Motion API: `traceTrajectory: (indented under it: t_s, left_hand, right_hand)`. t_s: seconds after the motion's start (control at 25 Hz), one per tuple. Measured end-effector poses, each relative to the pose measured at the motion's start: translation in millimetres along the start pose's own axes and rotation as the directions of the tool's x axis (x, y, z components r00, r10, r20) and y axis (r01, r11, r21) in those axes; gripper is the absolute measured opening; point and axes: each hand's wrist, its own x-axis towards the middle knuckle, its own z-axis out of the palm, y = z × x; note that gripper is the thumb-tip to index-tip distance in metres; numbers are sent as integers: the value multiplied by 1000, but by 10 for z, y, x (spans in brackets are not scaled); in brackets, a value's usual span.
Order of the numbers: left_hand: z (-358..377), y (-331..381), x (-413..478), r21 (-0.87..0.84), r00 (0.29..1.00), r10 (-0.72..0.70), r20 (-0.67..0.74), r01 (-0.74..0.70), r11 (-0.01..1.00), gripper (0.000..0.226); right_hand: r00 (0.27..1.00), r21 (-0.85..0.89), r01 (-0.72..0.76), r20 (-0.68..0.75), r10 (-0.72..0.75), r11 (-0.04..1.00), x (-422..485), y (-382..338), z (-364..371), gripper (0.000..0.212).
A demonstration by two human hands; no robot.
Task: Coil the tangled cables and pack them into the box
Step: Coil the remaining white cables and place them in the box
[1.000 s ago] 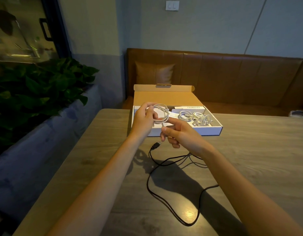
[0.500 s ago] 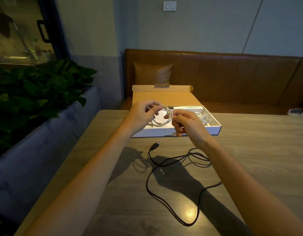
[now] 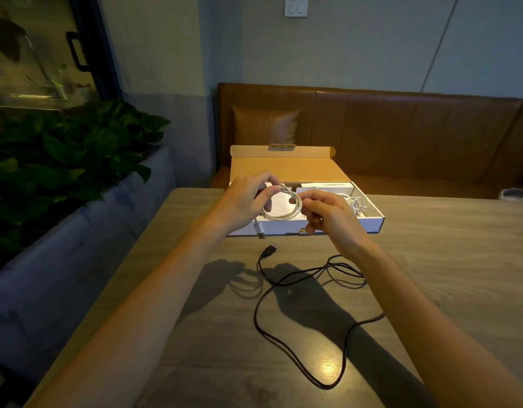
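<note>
Both hands are raised just above the near wall of the open cardboard box (image 3: 369,223), which sits at the far edge of the wooden tabletop (image 3: 448,260) with its brown lid folded back toward the leather bench (image 3: 401,128). The left hand (image 3: 245,198) pinches the left side of a white cable coil (image 3: 283,206) between thumb and fingers, and the right hand (image 3: 327,210) is closed in a narrow grip on the coil's right side, so the loop hangs between them over the box's left half. A white USB plug (image 3: 259,229) dangles from the coil below the left hand, in front of the box's near wall. Inside the box, at its right end, lies a second bundle of white cable (image 3: 355,203), with a printed sheet (image 3: 280,201) showing through the held loop. On the tabletop nearer the person, a black cable (image 3: 263,328) sprawls loose and uncoiled, its USB connector (image 3: 269,250) pointing toward the box and its loops running under the right forearm. Green leafy plants (image 3: 63,160) fill the planter along the left side.
</note>
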Motion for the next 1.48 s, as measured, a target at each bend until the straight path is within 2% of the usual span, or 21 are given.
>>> traceTrajectory:
  t_s: [0.08,0.16,0.28,0.36,0.44,0.48,0.52,0.6,0.64,0.8,0.92,1.0,1.04,1.12,1.16,1.24,1.32,1.36,1.48]
  left_hand:
    - [45,10,-12,15,997,-11,-75,12,1000,17]
    - [113,23,-29,-99,989,-97,-109,86,991,18]
    - [213,-24,-73,-314,954,-299,-8,282,907,20]
    - [264,-61,-84,-305,928,-370,-35,343,889,20]
    - [273,-53,-82,-287,901,-417,-118,370,883,21]
    - [275,-46,-73,-300,889,-434,-147,378,876,22]
    - [271,-34,-66,-319,879,-449,-159,384,866,23]
    - [271,-15,-56,-370,867,-475,-148,397,840,24]
    - [272,-9,-55,-391,860,-490,-139,407,826,25]
    - [237,-18,-93,-404,861,-492,-132,406,820,22]
    - [262,-46,-119,-273,879,-441,-182,385,881,22]
    - [302,-35,-113,-240,889,-412,-201,363,900,22]
    - [306,-23,-104,-282,895,-405,-189,346,895,23]
    - [272,-2,-80,-436,903,-413,-118,327,839,26]
    - [249,8,-75,-504,906,-418,-68,330,798,28]
    - [243,17,-82,-557,911,-412,-15,335,760,30]
    - [269,11,-102,-559,917,-398,-5,327,762,30]
    - [276,6,-113,-567,923,-384,10,322,758,30]
    - [242,-3,-146,-626,930,-335,152,353,695,37]
  right_hand:
    - [1000,23,-17,-19,18,1000,17,-17,19,26]
    - [997,53,-60,-36,62,997,20,-21,20,26]
    - [997,-170,-72,-26,69,983,50,56,-6,19]
    - [997,-330,-37,-79,12,943,37,122,2,16]
    - [967,-414,60,-200,-156,908,-39,152,83,21]
    - [950,-454,140,-188,-248,880,-87,156,140,23]
    - [945,-534,207,-108,-309,820,-122,163,205,27]
    - [951,-710,262,75,-300,654,-140,208,338,35]
    - [953,-755,261,103,-285,601,-125,229,372,35]
    - [912,-733,354,131,-389,581,-87,183,314,25]
    - [847,-738,457,190,-497,497,-29,127,222,23]
    - [827,-715,496,214,-520,493,31,116,214,19]
    - [840,-695,478,184,-510,537,59,120,216,18]
    - [906,-610,339,7,-424,716,93,128,215,14]
    - [936,-511,249,-91,-341,822,96,125,212,10]
    - [977,-195,103,-164,-136,975,101,113,219,5]
    - [987,68,-5,-159,15,998,91,90,254,15]
    - [985,147,-60,-153,82,987,90,64,261,24]
    - [973,228,-190,-89,214,955,117,-1,201,44]
